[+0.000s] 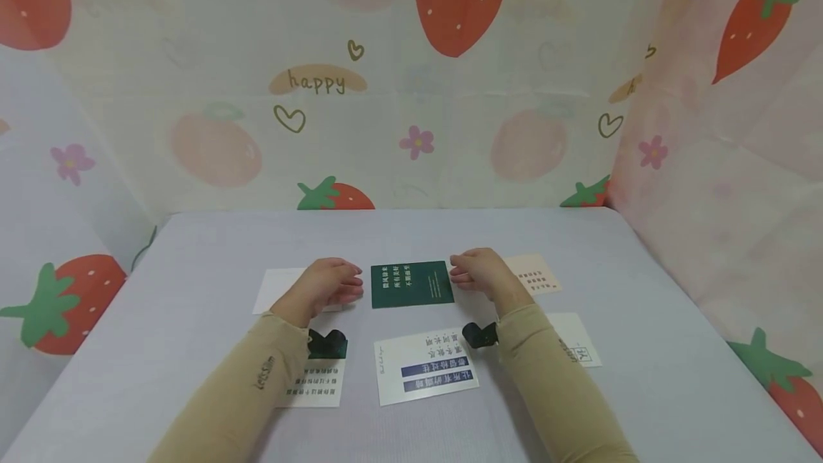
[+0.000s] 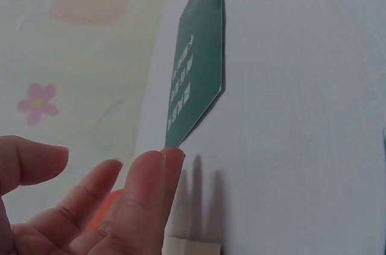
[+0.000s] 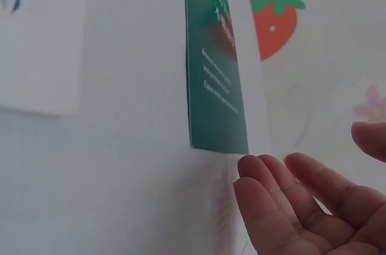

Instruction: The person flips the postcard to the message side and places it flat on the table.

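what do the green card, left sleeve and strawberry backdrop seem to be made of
Green card: probably stiff coated paper, glossy; a blurred red reflection seems to show in the right wrist view. Left sleeve: likely thin, stretchy fabric, matte; it fits closely, without shine. Backdrop: perhaps printed cloth or plastic sheeting, dull; faint creases leave both open.
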The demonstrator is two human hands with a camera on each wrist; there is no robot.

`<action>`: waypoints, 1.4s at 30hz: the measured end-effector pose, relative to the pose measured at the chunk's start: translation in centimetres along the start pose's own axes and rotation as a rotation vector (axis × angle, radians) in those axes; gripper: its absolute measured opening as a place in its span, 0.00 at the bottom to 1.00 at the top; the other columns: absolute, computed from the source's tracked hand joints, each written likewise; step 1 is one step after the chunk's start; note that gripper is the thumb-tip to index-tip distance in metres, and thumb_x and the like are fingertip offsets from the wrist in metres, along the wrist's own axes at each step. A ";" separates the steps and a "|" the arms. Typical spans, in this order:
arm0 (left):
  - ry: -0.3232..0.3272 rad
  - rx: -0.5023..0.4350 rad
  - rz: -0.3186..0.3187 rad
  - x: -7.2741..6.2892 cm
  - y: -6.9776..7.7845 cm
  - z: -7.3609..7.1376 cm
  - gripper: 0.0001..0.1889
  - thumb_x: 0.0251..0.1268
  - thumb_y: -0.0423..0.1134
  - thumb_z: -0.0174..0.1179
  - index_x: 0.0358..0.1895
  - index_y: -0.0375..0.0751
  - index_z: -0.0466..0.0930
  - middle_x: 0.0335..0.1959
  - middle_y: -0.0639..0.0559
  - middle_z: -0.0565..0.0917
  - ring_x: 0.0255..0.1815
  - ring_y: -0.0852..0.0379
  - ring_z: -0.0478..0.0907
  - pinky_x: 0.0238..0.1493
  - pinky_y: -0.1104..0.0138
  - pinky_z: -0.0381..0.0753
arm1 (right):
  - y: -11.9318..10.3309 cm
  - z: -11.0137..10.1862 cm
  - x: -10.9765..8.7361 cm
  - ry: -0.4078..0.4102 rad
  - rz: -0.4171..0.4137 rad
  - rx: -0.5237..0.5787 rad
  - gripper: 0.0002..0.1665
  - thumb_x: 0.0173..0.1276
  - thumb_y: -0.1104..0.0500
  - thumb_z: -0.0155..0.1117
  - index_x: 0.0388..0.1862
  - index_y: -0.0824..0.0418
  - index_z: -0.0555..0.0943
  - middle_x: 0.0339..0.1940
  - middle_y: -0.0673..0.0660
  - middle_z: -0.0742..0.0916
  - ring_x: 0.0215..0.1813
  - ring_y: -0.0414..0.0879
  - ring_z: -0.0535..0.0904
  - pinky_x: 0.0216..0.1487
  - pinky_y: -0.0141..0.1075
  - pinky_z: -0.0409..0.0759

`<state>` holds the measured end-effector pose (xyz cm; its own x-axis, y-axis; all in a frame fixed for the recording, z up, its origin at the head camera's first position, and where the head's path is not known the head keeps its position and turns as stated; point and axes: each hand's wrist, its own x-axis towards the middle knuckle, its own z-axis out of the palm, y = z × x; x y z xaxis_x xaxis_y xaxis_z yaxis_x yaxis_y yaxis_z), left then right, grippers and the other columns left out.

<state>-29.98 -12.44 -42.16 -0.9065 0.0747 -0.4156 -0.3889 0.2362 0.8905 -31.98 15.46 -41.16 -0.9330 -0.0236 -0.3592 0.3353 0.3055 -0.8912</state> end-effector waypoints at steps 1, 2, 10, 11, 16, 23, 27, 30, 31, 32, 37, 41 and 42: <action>-0.001 -0.005 -0.011 0.0 0.0 0.1 0.17 0.68 0.43 0.49 0.53 0.36 0.73 0.47 0.39 0.79 0.40 0.51 0.81 0.39 0.66 0.81 | 0.1 0.0 0.1 0.003 0.002 0.002 0.22 0.68 0.57 0.54 0.54 0.72 0.72 0.48 0.68 0.80 0.47 0.53 0.80 0.47 0.38 0.80; -0.001 -0.010 -0.021 0.0 0.0 0.2 0.17 0.68 0.43 0.49 0.53 0.36 0.72 0.47 0.39 0.79 0.40 0.51 0.81 0.39 0.66 0.81 | 0.1 0.0 0.2 0.006 0.005 0.006 0.22 0.68 0.57 0.54 0.54 0.72 0.72 0.47 0.68 0.80 0.47 0.53 0.80 0.46 0.38 0.80; 0.021 -0.061 -0.063 0.4 0.0 0.8 0.16 0.68 0.42 0.49 0.53 0.37 0.71 0.47 0.38 0.78 0.38 0.51 0.82 0.37 0.66 0.82 | 0.7 0.1 0.7 0.020 0.035 0.054 0.22 0.67 0.57 0.55 0.53 0.72 0.71 0.45 0.68 0.81 0.45 0.53 0.81 0.44 0.38 0.80; 0.027 -0.066 -0.068 0.5 0.0 0.9 0.16 0.67 0.43 0.49 0.53 0.38 0.71 0.47 0.38 0.78 0.37 0.51 0.82 0.37 0.66 0.82 | 0.8 0.2 0.8 0.020 0.036 0.062 0.22 0.67 0.58 0.56 0.53 0.72 0.71 0.45 0.68 0.81 0.44 0.52 0.82 0.45 0.38 0.80; 0.030 -0.067 -0.077 0.6 0.0 1.1 0.16 0.67 0.42 0.49 0.53 0.38 0.71 0.45 0.39 0.80 0.35 0.52 0.83 0.35 0.67 0.82 | 0.9 0.5 1.0 0.010 0.038 0.088 0.22 0.66 0.58 0.56 0.53 0.74 0.71 0.44 0.68 0.82 0.42 0.52 0.82 0.45 0.39 0.80; 0.029 -0.066 -0.068 0.7 0.0 1.2 0.16 0.67 0.41 0.47 0.53 0.37 0.70 0.45 0.39 0.80 0.35 0.52 0.83 0.35 0.67 0.82 | 1.0 0.5 1.2 0.028 0.061 0.097 0.21 0.67 0.57 0.56 0.52 0.71 0.72 0.44 0.66 0.82 0.42 0.50 0.82 0.44 0.38 0.80; 0.033 -0.074 -0.064 0.9 -0.3 1.2 0.16 0.67 0.41 0.47 0.53 0.36 0.70 0.45 0.39 0.80 0.34 0.52 0.83 0.35 0.66 0.82 | 1.0 0.7 1.3 0.027 0.062 0.097 0.20 0.66 0.58 0.57 0.51 0.71 0.72 0.43 0.65 0.81 0.41 0.50 0.81 0.43 0.38 0.81; 0.034 -0.076 -0.065 0.9 -0.3 1.2 0.16 0.67 0.41 0.48 0.53 0.37 0.71 0.44 0.39 0.80 0.34 0.52 0.83 0.35 0.66 0.82 | 0.9 0.7 1.2 0.009 0.044 0.097 0.18 0.64 0.63 0.57 0.50 0.73 0.73 0.43 0.65 0.82 0.42 0.50 0.81 0.44 0.38 0.80; 0.033 -0.074 -0.066 0.9 -0.3 1.3 0.16 0.67 0.41 0.48 0.53 0.37 0.71 0.44 0.39 0.80 0.34 0.52 0.83 0.35 0.66 0.82 | 0.9 0.7 1.2 0.003 0.034 0.084 0.17 0.64 0.65 0.57 0.49 0.73 0.73 0.43 0.66 0.82 0.41 0.50 0.81 0.44 0.38 0.80; 0.032 -0.071 -0.067 0.9 -0.3 1.3 0.15 0.67 0.41 0.48 0.53 0.38 0.71 0.45 0.39 0.80 0.34 0.52 0.83 0.35 0.66 0.82 | 0.9 0.7 1.2 -0.002 0.025 0.066 0.16 0.63 0.66 0.57 0.49 0.73 0.74 0.43 0.65 0.82 0.41 0.49 0.81 0.44 0.37 0.80; 0.027 -0.069 -0.070 1.0 -0.2 1.3 0.15 0.67 0.41 0.48 0.52 0.38 0.71 0.45 0.39 0.80 0.35 0.52 0.82 0.35 0.66 0.82 | 0.9 0.7 1.2 0.003 0.015 -0.055 0.14 0.59 0.70 0.60 0.45 0.69 0.78 0.42 0.62 0.82 0.38 0.47 0.81 0.40 0.35 0.81; 0.025 -0.069 -0.069 1.0 -0.2 1.4 0.16 0.67 0.41 0.47 0.53 0.35 0.71 0.45 0.39 0.80 0.34 0.53 0.82 0.36 0.66 0.82 | 0.9 0.8 1.2 0.019 0.002 -0.123 0.11 0.58 0.69 0.61 0.42 0.67 0.79 0.38 0.60 0.83 0.35 0.46 0.80 0.37 0.34 0.81; 0.024 -0.066 -0.067 1.0 -0.2 1.4 0.16 0.67 0.41 0.47 0.53 0.35 0.71 0.45 0.39 0.80 0.34 0.53 0.83 0.36 0.66 0.82 | 0.9 0.8 1.2 0.019 -0.005 -0.131 0.10 0.58 0.69 0.61 0.41 0.67 0.79 0.37 0.59 0.83 0.35 0.46 0.80 0.37 0.34 0.81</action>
<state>-30.60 -11.01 -43.02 -0.8813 0.0375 -0.4711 -0.4583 0.1760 0.8712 -32.73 14.97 -42.59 -0.9375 -0.0079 -0.3479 0.3114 0.4272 -0.8488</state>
